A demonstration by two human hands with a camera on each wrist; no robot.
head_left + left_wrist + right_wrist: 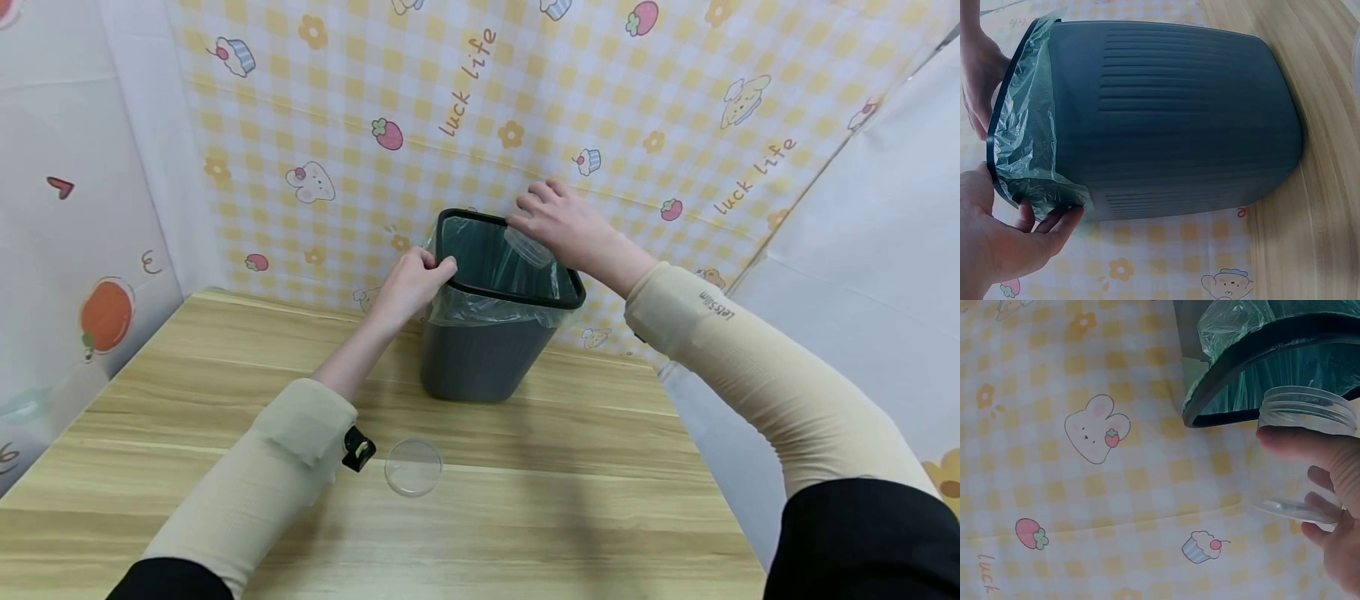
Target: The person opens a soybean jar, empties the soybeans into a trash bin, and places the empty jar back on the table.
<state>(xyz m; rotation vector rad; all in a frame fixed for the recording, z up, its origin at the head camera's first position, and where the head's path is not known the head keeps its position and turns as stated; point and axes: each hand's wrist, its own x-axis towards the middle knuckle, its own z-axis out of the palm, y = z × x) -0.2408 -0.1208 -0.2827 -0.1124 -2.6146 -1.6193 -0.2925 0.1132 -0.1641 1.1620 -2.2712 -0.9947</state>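
A dark grey trash bin (pixel 480 358) with a black rim stands on the table against the patterned backdrop. Its thin translucent bag (pixel 1025 134) is folded down over the outside of the rim. My left hand (pixel 411 283) grips the bin's near left edge, with several fingers on the folded bag in the left wrist view. Over the bin's opening, my right hand (pixel 566 225) holds a clear plastic jar (pixel 1307 411) tilted, its threaded mouth uncovered. Thumb and fingers wrap around the jar's side in the right wrist view.
A round clear lid (pixel 414 467) lies flat on the wood-grain table (pixel 480 533), close to the left forearm. The backdrop (pixel 360 75) with yellow checks rises right behind the bin. White sheeting (pixel 877 225) hangs at the right.
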